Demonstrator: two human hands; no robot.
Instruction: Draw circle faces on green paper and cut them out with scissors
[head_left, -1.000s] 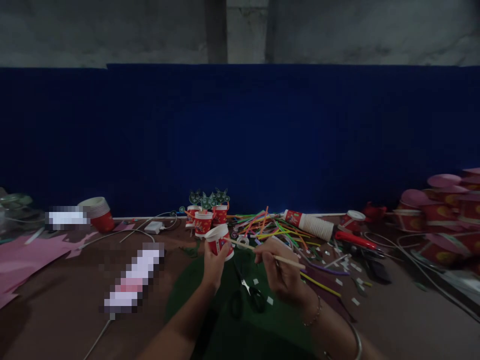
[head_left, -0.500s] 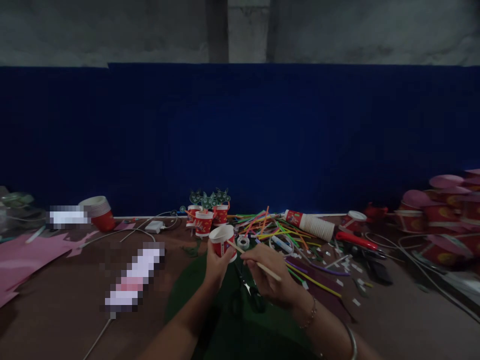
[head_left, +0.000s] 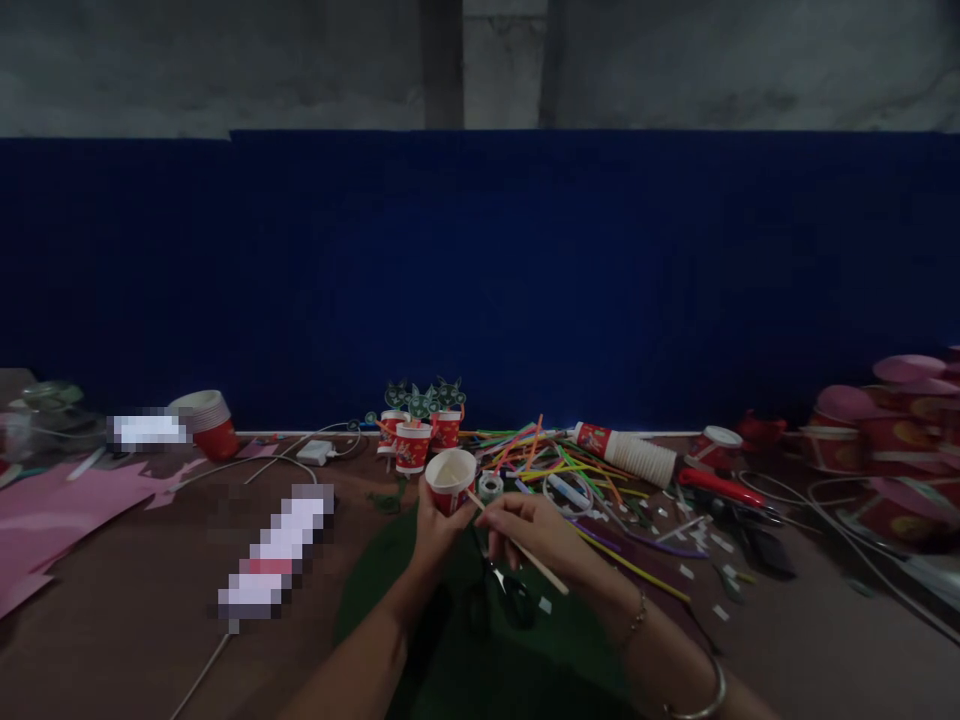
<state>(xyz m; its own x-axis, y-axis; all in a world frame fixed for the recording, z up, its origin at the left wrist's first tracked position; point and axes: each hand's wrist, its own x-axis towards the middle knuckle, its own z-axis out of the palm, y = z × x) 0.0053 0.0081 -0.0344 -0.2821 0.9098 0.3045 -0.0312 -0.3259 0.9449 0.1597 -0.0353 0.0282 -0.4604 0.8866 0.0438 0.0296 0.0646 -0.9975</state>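
Just below the centre of the frame, the left hand [head_left: 433, 532] was closed around a red paper cup [head_left: 451, 481], gripping its lower part and holding it off the tabletop [head_left: 135, 620] with the open mouth tilted toward the camera. The right hand [head_left: 534, 535], just to the right of it, pinched a thin wooden stick [head_left: 519, 546] between thumb and fingers. The stick slanted from lower right to upper left, and its upper tip met the side of the cup just under the rim.

Below the two hands lay a dark green sheet [head_left: 480, 650], with a pair of scissors [head_left: 511, 592] resting on it directly beneath the right hand. A small roll of tape [head_left: 490, 487] sat just to the right of the cup.

Farther up the frame, three decorated cups [head_left: 418, 432] with green cut-outs stood close together. To their right spread a loose pile of coloured straws [head_left: 551, 460], and beyond that a stack of cups [head_left: 628, 453] lay on its side. A red-handled tool [head_left: 718, 487] lay right of that stack, with small white paper scraps scattered nearby.

At the left edge were pink paper [head_left: 45, 510] and another tipped cup stack [head_left: 206, 420]. At the right edge stood cups with pink lids [head_left: 885, 420]. A dark blue backdrop [head_left: 480, 280] filled the middle of the frame.
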